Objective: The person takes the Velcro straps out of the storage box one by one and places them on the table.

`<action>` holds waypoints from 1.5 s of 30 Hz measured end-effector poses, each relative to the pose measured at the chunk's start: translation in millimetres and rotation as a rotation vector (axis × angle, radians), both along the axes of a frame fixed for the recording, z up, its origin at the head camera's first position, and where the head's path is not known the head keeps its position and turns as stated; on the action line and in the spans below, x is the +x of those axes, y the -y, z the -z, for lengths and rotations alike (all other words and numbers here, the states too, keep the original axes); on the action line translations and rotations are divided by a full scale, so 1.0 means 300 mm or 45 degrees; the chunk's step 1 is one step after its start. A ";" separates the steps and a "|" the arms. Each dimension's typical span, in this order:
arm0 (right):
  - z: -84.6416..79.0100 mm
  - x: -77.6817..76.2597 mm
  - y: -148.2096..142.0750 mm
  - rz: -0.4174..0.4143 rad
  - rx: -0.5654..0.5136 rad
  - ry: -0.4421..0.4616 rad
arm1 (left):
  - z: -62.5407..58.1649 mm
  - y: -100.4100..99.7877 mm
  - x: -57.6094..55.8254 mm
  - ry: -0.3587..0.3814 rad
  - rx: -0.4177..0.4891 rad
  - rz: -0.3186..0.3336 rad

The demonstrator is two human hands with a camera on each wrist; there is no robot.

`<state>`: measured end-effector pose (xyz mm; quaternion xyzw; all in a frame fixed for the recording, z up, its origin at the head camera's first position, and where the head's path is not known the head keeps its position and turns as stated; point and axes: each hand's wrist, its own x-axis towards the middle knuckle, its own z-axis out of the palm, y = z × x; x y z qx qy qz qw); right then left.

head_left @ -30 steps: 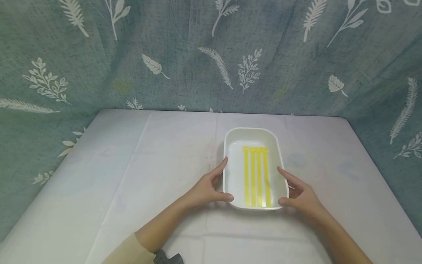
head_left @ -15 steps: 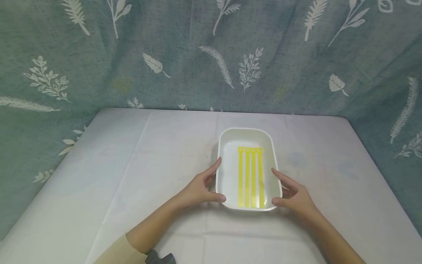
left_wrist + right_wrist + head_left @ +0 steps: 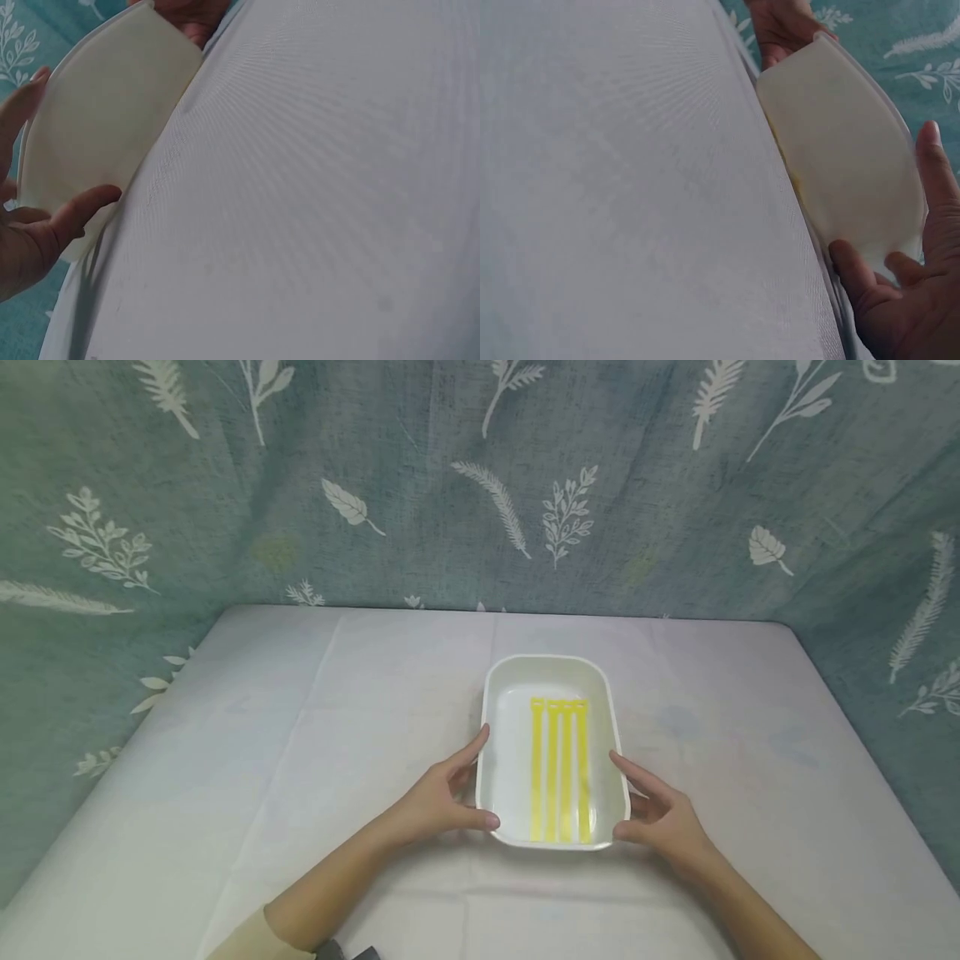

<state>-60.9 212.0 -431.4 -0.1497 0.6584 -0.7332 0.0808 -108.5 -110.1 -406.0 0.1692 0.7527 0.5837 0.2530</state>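
A white rectangular tray (image 3: 506, 760) with rounded corners lies between both hands in the head view. Inside it, several flat yellow straps (image 3: 552, 777) with slotted heads lie side by side, lengthwise. My left hand (image 3: 435, 797) grips the tray's left side, thumb over the near corner. On the opposite side, my right hand (image 3: 670, 822) holds it the same way. Both wrist views show the tray's outer wall (image 3: 112, 112) between fingers and thumb; the straps' tops are hidden there. I cannot tell whether the tray's underside touches the table.
A white cloth covers the table (image 3: 360, 693), with faint creases. Behind it hangs a blue-green curtain (image 3: 420, 485) with white leaf prints, which also closes in both sides. A dark strap-like device (image 3: 347, 952) shows by the left sleeve at the bottom edge.
Both hands have moved the tray to the left and slightly toward me, with the straps inside. The grip on each side looks the same.
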 end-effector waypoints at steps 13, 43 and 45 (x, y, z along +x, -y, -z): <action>0.018 0.012 0.018 0.017 -0.019 -0.077 | -0.027 0.045 -0.036 -0.088 0.079 0.047; 0.020 0.005 0.023 0.029 -0.007 -0.164 | -0.355 -0.050 -0.285 -0.153 -0.167 0.097; 0.024 0.006 0.021 0.028 -0.004 -0.155 | -0.358 -0.077 -0.302 -0.119 -0.147 0.120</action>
